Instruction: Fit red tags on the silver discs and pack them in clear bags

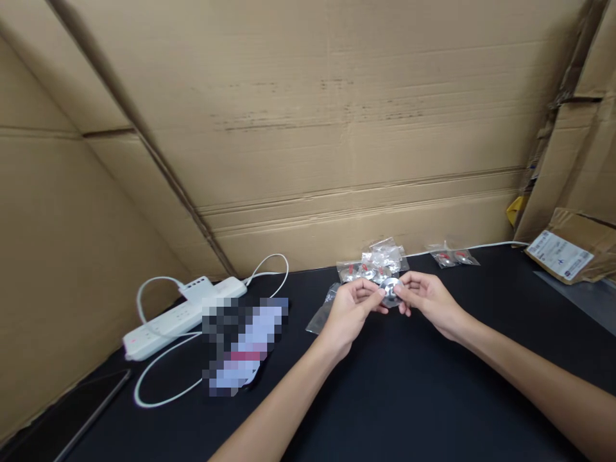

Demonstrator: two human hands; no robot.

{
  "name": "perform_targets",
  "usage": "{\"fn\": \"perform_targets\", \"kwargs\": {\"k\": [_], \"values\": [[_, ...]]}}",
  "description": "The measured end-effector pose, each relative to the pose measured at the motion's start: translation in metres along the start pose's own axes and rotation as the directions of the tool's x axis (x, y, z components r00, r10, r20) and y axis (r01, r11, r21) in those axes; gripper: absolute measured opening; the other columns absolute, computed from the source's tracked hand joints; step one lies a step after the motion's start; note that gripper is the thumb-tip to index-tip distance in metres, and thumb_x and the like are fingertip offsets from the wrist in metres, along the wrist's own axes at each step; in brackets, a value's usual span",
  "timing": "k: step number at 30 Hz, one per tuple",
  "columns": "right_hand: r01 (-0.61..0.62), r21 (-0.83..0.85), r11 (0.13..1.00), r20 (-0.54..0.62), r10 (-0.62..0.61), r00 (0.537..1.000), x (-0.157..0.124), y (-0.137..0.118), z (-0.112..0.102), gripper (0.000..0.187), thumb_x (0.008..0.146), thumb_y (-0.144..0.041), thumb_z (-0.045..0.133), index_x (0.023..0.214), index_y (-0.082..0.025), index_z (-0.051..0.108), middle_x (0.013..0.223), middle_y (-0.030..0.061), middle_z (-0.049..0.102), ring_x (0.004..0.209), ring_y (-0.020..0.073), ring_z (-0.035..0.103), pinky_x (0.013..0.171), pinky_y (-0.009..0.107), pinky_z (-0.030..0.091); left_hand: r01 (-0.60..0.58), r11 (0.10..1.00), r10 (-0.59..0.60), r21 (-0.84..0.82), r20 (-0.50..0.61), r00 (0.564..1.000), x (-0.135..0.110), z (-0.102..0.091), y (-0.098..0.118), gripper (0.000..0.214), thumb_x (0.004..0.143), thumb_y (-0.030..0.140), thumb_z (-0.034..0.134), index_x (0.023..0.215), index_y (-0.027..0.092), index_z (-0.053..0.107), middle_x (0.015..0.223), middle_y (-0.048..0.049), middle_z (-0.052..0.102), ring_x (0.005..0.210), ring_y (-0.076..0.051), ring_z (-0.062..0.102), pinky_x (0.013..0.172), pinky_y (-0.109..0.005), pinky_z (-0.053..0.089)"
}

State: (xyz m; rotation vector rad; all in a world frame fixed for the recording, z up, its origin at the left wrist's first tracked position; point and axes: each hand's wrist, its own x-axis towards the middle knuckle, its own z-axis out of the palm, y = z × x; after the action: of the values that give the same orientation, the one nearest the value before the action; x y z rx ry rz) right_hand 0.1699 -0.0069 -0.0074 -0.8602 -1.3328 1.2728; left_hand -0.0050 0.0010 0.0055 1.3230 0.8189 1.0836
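The left hand [350,313] and right hand [427,303] pinch a round silver metal disc [391,299] between fingertips over the black table [385,398]. The step seems to be two-handed handling; the next move calls for balanced pressure.

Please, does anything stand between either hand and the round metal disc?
Nothing visible does: the left hand and the right hand both hold the round metal disc near its rim. The clear plastic packets lie beyond it, not in between.
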Motion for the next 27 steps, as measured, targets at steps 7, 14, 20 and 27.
{"fn": "perform_targets", "kwargs": {"k": [7, 14, 20, 27], "values": [[-0.046, 0.063, 0.997, -0.074, 0.051, 0.996, 0.001, -0.001, -0.005, 0.034, 0.071, -0.044, 0.079, 0.082, -0.013, 0.067, 0.065, 0.0046, 0.066, 0.055, 0.0151, 0.063, 0.053, 0.028, 0.049, -0.025, 0.999, 0.024, -0.036, -0.013, 1.0, 0.002, 0.0, -0.003, 0.023, 0.073, 0.029, 0.078, 0.075, 0.013, 0.062, 0.071, -0.0037, 0.067, 0.061, -0.013, 0.062, 0.064, -0.027, 0.051], [-0.036, 0.083, 0.996, -0.107, 0.045, 0.993, 0.004, 0.003, -0.01, 0.034, 0.072, -0.044, 0.078, 0.08, -0.015, 0.063, 0.067, 0.0036, 0.066, 0.056, 0.0147, 0.063, 0.054, 0.028, 0.049, -0.093, 0.995, 0.088, -0.045, -0.106, 0.99, 0.004, -0.002, -0.005, 0.026, 0.07, 0.03, 0.079, 0.072, 0.015, 0.058, 0.07, 0.0004, 0.062, 0.063, -0.011, 0.058, 0.061, -0.023, 0.048], [-0.023, 0.014, 1.0, -0.251, 0.025, 0.968, 0.007, 0.001, -0.02, 0.034, 0.071, -0.044, 0.079, 0.08, -0.015, 0.062, 0.065, 0.0037, 0.065, 0.058, 0.0148, 0.061, 0.055, 0.027, 0.045, -0.121, 0.992, 0.117, -0.028, -0.11, 0.987, 0.005, 0.0, -0.006, 0.027, 0.07, 0.032, 0.079, 0.074, 0.016, 0.058, 0.073, -0.0005, 0.063, 0.065, -0.012, 0.058, 0.06, -0.024, 0.05], [0.01, 0.052, 0.999, 0.021, -0.011, 1.0, -0.004, -0.003, 0.005, 0.032, 0.079, -0.047, 0.07, 0.081, -0.016, 0.065, 0.071, 0.0042, 0.066, 0.064, 0.0149, 0.061, 0.064, 0.029, 0.048, -0.102, 0.99, 0.113, 0.097, -0.125, 0.986, 0.004, 0.001, -0.011, 0.024, 0.071, 0.032, 0.078, 0.081, 0.015, 0.062, 0.069, -0.0001, 0.062, 0.058, -0.012, 0.059, 0.053, -0.024, 0.048]]}}
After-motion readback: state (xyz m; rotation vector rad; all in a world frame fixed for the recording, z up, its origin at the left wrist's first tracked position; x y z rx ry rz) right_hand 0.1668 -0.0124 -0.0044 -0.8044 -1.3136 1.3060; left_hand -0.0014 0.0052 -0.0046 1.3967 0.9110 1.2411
